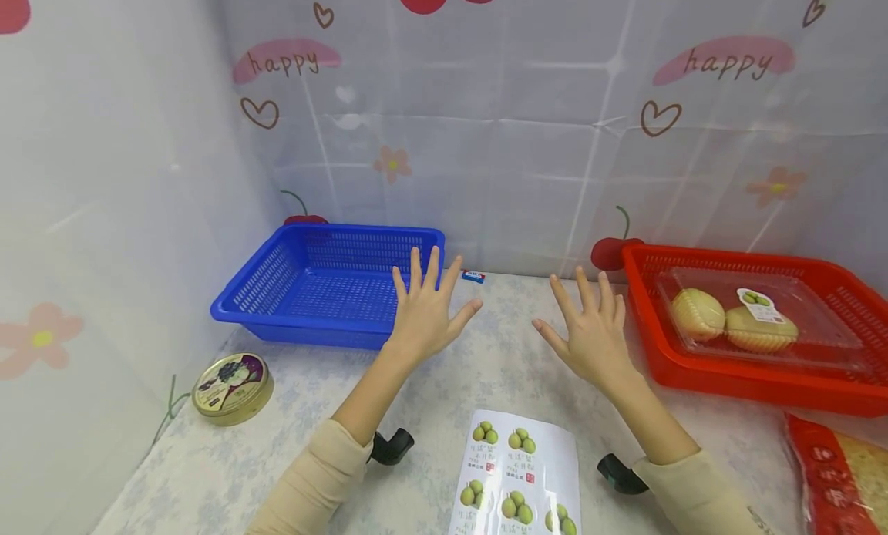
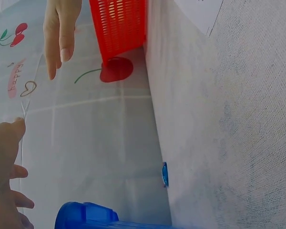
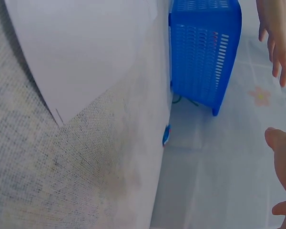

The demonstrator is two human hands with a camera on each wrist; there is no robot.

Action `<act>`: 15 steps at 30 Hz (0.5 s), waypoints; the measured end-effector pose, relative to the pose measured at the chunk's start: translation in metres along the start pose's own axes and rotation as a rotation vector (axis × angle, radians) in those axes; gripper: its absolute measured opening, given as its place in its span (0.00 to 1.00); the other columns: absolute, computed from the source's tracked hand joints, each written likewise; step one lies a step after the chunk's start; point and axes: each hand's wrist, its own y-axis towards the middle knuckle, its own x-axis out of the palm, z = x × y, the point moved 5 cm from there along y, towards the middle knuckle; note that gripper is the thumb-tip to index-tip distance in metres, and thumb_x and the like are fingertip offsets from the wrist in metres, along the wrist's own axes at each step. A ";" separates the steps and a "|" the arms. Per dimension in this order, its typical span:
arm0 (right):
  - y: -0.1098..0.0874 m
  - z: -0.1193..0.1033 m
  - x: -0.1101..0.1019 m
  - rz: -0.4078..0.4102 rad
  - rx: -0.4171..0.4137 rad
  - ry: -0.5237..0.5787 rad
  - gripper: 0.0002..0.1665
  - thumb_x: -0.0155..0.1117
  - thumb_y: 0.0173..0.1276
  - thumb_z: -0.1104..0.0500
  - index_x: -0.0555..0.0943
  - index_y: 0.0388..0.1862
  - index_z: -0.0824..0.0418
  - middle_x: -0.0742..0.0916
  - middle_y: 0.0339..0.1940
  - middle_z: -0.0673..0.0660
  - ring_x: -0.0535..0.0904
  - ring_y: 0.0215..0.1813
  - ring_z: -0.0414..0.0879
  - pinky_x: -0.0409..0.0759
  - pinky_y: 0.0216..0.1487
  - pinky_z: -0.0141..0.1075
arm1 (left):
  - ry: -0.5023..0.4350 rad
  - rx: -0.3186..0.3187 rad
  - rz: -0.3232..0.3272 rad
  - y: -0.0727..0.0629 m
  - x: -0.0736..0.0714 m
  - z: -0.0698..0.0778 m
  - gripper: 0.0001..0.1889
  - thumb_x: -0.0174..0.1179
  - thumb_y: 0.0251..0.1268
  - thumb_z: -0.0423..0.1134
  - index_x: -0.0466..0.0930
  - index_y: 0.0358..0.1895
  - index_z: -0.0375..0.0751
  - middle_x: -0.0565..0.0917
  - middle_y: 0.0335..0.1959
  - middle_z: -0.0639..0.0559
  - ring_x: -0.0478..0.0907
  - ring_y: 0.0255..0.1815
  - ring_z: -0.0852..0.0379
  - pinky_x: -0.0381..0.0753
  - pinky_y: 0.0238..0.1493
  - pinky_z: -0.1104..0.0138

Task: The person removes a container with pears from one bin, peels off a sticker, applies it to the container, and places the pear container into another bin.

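Note:
Both hands are raised over the table with fingers spread, and neither holds anything. My left hand [image 1: 422,315] overlaps the right end of a blue plastic basket [image 1: 326,338] in the head view. To its right, my right hand [image 1: 595,338] hovers left of a red plastic basket [image 1: 694,377]. Inside the red basket lies a clear plastic box [image 1: 819,311] with two pale, round, ribbed-edged pieces and a fruit label. Below and between the hands, a sheet of pear stickers [image 1: 516,473] lies on the table. In the left wrist view the left hand [image 2: 5,176] shows its thumb and fingers apart.
A round gold tin [image 1: 232,388] with a fruit picture stands at the left, in front of the blue basket. A small blue-and-red packet [image 1: 473,276] lies near the back curtain [image 1: 527,173]. At the right front edge is a red food bag [image 1: 832,473].

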 end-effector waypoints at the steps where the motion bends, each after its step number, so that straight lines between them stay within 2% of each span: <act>1: 0.000 0.000 0.000 -0.005 0.004 -0.002 0.45 0.62 0.60 0.40 0.60 0.73 0.55 0.58 0.73 0.69 0.46 0.71 0.70 0.51 0.61 0.72 | 0.001 0.002 0.003 0.000 0.000 0.000 0.38 0.42 0.67 0.66 0.49 0.75 0.52 0.42 0.76 0.39 0.25 0.74 0.39 0.34 0.66 0.35; 8: 0.000 -0.001 0.002 -0.031 0.027 -0.011 0.46 0.61 0.61 0.39 0.59 0.73 0.54 0.57 0.73 0.69 0.44 0.72 0.70 0.48 0.61 0.72 | -0.016 0.002 -0.010 0.001 0.003 0.001 0.39 0.44 0.65 0.66 0.50 0.75 0.52 0.41 0.76 0.40 0.24 0.74 0.40 0.28 0.66 0.37; 15: 0.001 -0.001 0.003 -0.033 0.030 -0.017 0.45 0.61 0.60 0.39 0.59 0.73 0.53 0.57 0.73 0.69 0.44 0.72 0.70 0.48 0.61 0.72 | -0.001 0.011 -0.005 0.002 0.004 0.001 0.39 0.44 0.65 0.66 0.50 0.75 0.53 0.42 0.76 0.40 0.26 0.74 0.39 0.32 0.66 0.36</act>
